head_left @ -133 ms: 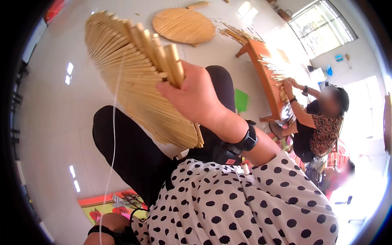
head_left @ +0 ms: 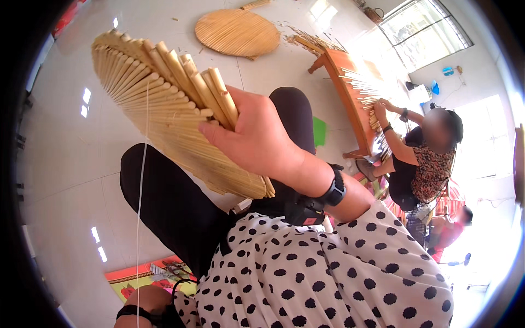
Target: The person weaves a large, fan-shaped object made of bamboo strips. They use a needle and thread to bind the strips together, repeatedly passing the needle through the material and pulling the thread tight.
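My right hand (head_left: 246,131) grips a round, flat piece of pale reed sticks (head_left: 164,145), fanned in pleats, by a thick bunch of stick ends along its upper edge. The piece is tilted above my black-trousered legs. A thin white cord (head_left: 140,202) hangs from it down to the lower left, past the frame's edge. At the bottom left my left forearm (head_left: 143,299) with a dark band shows, while that hand's fingers are out of sight.
A finished-looking round reed mat (head_left: 236,33) and loose sticks (head_left: 314,42) lie on the tiled floor (head_left: 65,164). A co-worker (head_left: 418,169) works sticks at a wooden bench (head_left: 343,93); another person (head_left: 445,232) sits behind. A floral mat (head_left: 120,279) and green sheet (head_left: 320,131) lie nearby.
My right hand and the reed piece have shifted left and slightly down in view. The grip is unchanged. The round mat and bench appear a little further left.
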Motion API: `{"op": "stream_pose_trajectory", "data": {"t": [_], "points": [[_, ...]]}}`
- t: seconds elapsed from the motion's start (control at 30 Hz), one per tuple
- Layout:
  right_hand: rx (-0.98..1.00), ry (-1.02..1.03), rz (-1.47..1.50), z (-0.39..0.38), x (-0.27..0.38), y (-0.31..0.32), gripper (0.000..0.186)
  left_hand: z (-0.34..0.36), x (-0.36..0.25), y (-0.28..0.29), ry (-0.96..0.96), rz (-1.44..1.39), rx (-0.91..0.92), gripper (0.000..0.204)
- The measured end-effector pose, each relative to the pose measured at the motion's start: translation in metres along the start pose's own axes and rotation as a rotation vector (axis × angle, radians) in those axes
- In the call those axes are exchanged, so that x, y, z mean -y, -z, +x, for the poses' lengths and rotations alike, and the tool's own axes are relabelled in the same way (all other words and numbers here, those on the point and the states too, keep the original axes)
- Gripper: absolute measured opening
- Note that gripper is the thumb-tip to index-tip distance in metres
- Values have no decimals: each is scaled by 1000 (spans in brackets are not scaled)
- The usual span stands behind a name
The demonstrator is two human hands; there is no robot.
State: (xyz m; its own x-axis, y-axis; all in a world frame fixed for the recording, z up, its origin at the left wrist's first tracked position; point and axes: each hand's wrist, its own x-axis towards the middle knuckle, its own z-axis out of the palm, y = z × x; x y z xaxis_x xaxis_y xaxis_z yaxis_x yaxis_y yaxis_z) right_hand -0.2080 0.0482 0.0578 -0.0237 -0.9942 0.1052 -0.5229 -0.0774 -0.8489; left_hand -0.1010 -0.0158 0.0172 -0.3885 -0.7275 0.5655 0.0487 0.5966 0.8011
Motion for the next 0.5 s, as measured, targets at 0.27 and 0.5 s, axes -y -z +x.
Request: {"op": "stream_pose_trajectory", "data": {"t": [0.27, 0.5], "points": [[-5, 28, 58, -2, -7, -2, 30, -51, -50, 70, -228, -60, -142, 18], [45, -97, -15, 6, -6, 4, 34, -97, -92, 134, -491, -52, -281, 19]]}}
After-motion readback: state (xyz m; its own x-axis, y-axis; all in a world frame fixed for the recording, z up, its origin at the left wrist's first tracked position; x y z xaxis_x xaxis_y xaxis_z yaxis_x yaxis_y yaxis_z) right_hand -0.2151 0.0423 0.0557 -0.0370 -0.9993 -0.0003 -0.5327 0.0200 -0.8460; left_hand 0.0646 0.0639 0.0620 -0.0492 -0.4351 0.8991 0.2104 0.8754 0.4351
